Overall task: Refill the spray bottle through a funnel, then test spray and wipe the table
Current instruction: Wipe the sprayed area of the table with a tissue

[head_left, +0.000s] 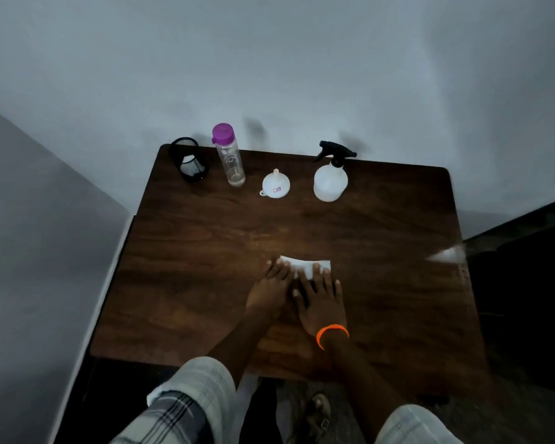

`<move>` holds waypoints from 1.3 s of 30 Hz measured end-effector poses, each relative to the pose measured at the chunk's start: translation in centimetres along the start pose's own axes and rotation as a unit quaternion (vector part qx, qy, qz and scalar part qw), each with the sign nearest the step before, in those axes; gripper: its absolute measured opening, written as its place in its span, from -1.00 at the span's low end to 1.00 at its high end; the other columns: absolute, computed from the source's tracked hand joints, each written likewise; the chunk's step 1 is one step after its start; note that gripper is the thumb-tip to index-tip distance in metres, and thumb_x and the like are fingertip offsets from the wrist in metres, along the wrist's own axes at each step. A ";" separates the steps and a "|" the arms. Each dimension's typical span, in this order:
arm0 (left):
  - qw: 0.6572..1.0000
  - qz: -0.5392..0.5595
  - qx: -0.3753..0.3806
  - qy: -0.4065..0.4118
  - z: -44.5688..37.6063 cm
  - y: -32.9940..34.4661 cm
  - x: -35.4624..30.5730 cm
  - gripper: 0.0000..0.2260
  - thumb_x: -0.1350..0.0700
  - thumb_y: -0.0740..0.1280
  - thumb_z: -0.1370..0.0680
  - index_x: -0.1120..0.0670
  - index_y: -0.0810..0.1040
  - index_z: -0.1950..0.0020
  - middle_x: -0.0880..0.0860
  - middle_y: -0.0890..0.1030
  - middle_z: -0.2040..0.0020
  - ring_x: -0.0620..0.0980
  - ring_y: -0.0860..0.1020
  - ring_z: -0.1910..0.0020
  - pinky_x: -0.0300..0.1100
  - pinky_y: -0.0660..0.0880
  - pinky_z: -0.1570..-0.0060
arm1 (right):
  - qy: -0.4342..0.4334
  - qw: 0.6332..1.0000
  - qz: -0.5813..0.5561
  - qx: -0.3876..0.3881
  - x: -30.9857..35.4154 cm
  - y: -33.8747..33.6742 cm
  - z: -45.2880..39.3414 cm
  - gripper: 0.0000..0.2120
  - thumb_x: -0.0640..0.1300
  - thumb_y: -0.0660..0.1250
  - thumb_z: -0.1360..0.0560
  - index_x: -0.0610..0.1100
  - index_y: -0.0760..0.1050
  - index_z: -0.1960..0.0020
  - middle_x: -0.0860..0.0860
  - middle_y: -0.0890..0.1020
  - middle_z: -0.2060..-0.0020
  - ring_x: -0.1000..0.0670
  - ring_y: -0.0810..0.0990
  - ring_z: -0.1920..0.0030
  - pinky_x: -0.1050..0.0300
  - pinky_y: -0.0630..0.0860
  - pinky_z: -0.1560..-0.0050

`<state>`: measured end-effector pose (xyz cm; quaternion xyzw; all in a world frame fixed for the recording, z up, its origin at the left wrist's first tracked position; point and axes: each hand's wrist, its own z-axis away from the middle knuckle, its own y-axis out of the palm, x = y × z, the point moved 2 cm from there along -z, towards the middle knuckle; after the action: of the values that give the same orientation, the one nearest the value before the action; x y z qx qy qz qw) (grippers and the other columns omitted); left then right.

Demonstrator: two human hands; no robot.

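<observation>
A white cloth (303,265) lies flat on the dark wooden table (205,251), near its middle. My left hand (271,291) and my right hand (321,299) both press down on it with fingers spread, side by side; the right wrist wears an orange band. At the table's far side stand a white spray bottle (330,179) with a black trigger head, an upside-down white funnel (276,184) to its left, and a clear bottle (229,158) with a purple cap, almost empty.
A black mesh cup (189,160) stands at the table's far left corner. A pale wall rises directly behind the table. Dark furniture sits to the right of the table. My legs and a sandalled foot show below the near edge.
</observation>
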<state>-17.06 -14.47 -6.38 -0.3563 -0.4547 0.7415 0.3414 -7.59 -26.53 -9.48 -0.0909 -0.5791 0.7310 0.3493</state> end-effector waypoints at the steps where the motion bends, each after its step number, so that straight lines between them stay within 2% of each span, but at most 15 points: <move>1: 1.000 -0.003 0.001 -0.003 1.2 0.4 -0.3 -0.46 0.03 0.13 -0.64 0.13 0.15 -0.61 0.12 0.15 -0.61 0.06 -0.02 -0.62 0.00 -0.16 -0.58 | -0.007 1.000 0.001 0.009 0.0 0.3 1.2 -0.44 0.25 -0.05 -0.63 0.23 -0.05 -0.60 0.01 -0.02 -0.62 -0.08 -0.08 -0.62 -0.17 -0.12 -0.57; 4: 1.000 -0.003 0.008 -0.005 5.1 1.4 -1.2 -0.46 -0.02 0.13 -0.64 0.12 0.19 -0.60 0.10 0.18 -0.60 0.05 0.01 -0.61 -0.02 -0.18 -0.57 | -0.037 0.999 0.008 0.020 0.1 1.2 4.6 -0.43 0.26 -0.06 -0.61 0.22 0.01 -0.60 0.00 0.01 -0.61 -0.08 -0.03 -0.61 -0.15 -0.14 -0.53; 7: 0.999 0.024 0.030 -0.032 8.9 2.6 -2.2 -0.50 -0.01 0.22 -0.53 0.13 0.47 -0.45 0.12 0.49 -0.44 0.06 0.29 -0.52 -0.08 -0.13 -0.54 | -0.066 0.997 0.026 0.022 0.0 2.6 7.8 -0.42 0.25 0.04 -0.58 0.18 0.13 -0.59 -0.01 0.09 -0.59 -0.10 0.09 -0.59 -0.18 -0.05 -0.50; 9: 0.999 0.026 0.034 -0.030 11.1 4.5 -2.6 -0.48 -0.07 0.21 -0.47 0.14 0.57 -0.35 0.12 0.58 -0.33 0.10 0.46 -0.41 -0.07 -0.08 -0.52 | -0.088 0.995 0.038 0.020 -0.3 3.3 10.0 -0.40 0.24 0.10 -0.58 0.18 0.12 -0.59 -0.02 0.10 -0.59 -0.10 0.08 -0.59 -0.18 -0.01 -0.50; 11: 0.996 0.046 0.061 -0.041 13.5 4.5 -4.0 -0.41 -0.11 0.13 -0.42 0.17 0.61 -0.30 0.15 0.60 -0.30 0.13 0.53 -0.35 -0.03 0.04 -0.45 | -0.105 0.993 0.046 0.024 -0.6 3.8 12.1 -0.39 0.23 0.10 -0.59 0.18 0.08 -0.60 -0.02 0.08 -0.60 -0.10 0.05 -0.59 -0.19 -0.01 -0.50; 13: 0.995 0.050 0.066 -0.050 15.5 5.2 -5.4 -0.41 -0.07 0.10 -0.39 0.18 0.63 -0.27 0.17 0.61 -0.28 0.15 0.56 -0.31 0.00 0.11 -0.40 | -0.117 0.991 0.054 0.034 -1.1 4.1 14.0 -0.39 0.23 0.09 -0.59 0.17 0.07 -0.60 -0.02 0.09 -0.61 -0.13 0.07 -0.60 -0.19 -0.01 -0.50; 18: 0.995 0.032 0.081 -0.046 17.9 7.5 -9.3 -0.50 0.04 0.14 -0.43 0.15 0.63 -0.27 0.15 0.61 -0.28 0.13 0.56 -0.31 0.00 0.02 -0.45 | -0.101 0.992 0.053 0.052 -4.1 4.6 18.2 -0.39 0.25 0.05 -0.60 0.20 0.00 -0.61 0.01 0.04 -0.61 -0.11 0.05 -0.60 -0.17 -0.01 -0.51; 22: 0.991 0.024 0.124 -0.036 16.9 9.0 -11.9 -0.45 -0.05 0.28 -0.40 0.11 0.58 -0.35 0.12 0.57 -0.35 0.10 0.50 -0.38 0.01 -0.01 -0.46 | -0.071 0.994 0.052 0.065 -6.6 3.8 19.3 -0.41 0.23 0.07 -0.60 0.18 0.09 -0.60 -0.01 0.13 -0.59 -0.13 0.18 -0.58 -0.14 -0.01 -0.50; 25: 0.991 0.011 0.130 -0.035 14.8 9.5 -12.5 -0.41 -0.08 0.22 -0.39 0.11 0.56 -0.37 0.12 0.55 -0.37 0.12 0.48 -0.40 0.03 -0.05 -0.49 | -0.038 0.996 0.040 0.069 -7.5 2.9 18.5 -0.42 0.23 0.10 -0.58 0.18 0.15 -0.58 -0.02 0.19 -0.57 -0.14 0.26 -0.54 -0.10 -0.08 -0.50; 27: 0.991 0.011 0.132 -0.036 12.8 9.7 -12.5 -0.41 -0.08 0.22 -0.39 0.11 0.54 -0.38 0.11 0.54 -0.38 0.11 0.47 -0.41 0.03 -0.07 -0.51 | -0.023 0.997 0.036 0.065 -8.0 2.3 17.4 -0.44 0.23 0.11 -0.58 0.18 0.20 -0.56 -0.02 0.25 -0.55 -0.14 0.29 -0.53 -0.11 -0.01 -0.48; 30: 0.994 0.011 0.108 -0.016 9.6 8.8 -12.2 -0.45 -0.05 0.25 -0.42 0.10 0.53 -0.39 0.11 0.55 -0.38 0.10 0.46 -0.42 0.02 -0.07 -0.51 | -0.021 0.997 0.038 0.056 -8.3 1.4 14.4 -0.45 0.24 0.06 -0.59 0.19 0.19 -0.56 -0.05 0.25 -0.57 -0.14 0.26 -0.54 -0.12 0.03 -0.46; 34: 0.998 0.002 0.063 -0.027 5.1 6.4 -11.1 -0.47 -0.02 0.13 -0.46 0.11 0.54 -0.38 0.11 0.57 -0.36 0.12 0.46 -0.42 0.01 -0.13 -0.52 | -0.016 0.997 0.031 0.063 -8.5 -0.1 9.1 -0.43 0.28 0.02 -0.59 0.24 0.09 -0.57 -0.01 0.12 -0.60 -0.11 0.11 -0.59 -0.10 -0.11 -0.49; 35: 0.997 0.005 0.066 -0.029 4.2 5.2 -11.0 -0.45 -0.02 0.10 -0.48 0.12 0.50 -0.42 0.12 0.52 -0.40 0.12 0.40 -0.46 0.01 -0.16 -0.52 | -0.017 0.998 0.029 0.059 -8.5 -0.5 7.9 -0.43 0.29 0.00 -0.59 0.25 0.04 -0.58 0.00 0.06 -0.61 -0.09 0.05 -0.61 -0.09 -0.16 -0.50; 37: 0.998 0.005 0.060 -0.034 1.8 3.2 -10.2 -0.41 -0.02 0.01 -0.55 0.13 0.27 -0.56 0.14 0.28 -0.56 0.12 0.15 -0.58 0.02 -0.26 -0.53 | -0.015 0.998 0.028 0.059 -8.4 -1.6 5.2 -0.43 0.29 -0.04 -0.61 0.28 -0.07 -0.58 0.03 -0.07 -0.62 -0.07 -0.08 -0.62 -0.08 -0.23 -0.52; 39: 0.999 -0.008 0.048 -0.025 -0.8 2.1 -9.2 -0.42 -0.02 0.03 -0.62 0.13 0.08 -0.62 0.12 0.08 -0.62 0.11 -0.04 -0.62 0.04 -0.29 -0.53 | -0.006 0.998 0.025 0.066 -8.3 -2.4 2.3 -0.44 0.27 -0.08 -0.62 0.29 -0.16 -0.58 0.04 -0.16 -0.62 -0.06 -0.17 -0.62 -0.11 -0.23 -0.54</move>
<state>-12.04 -22.52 -6.53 -0.3174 -0.4301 0.7681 0.3526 -1.74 -33.24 -8.80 -0.0781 -0.5294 0.7765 0.3327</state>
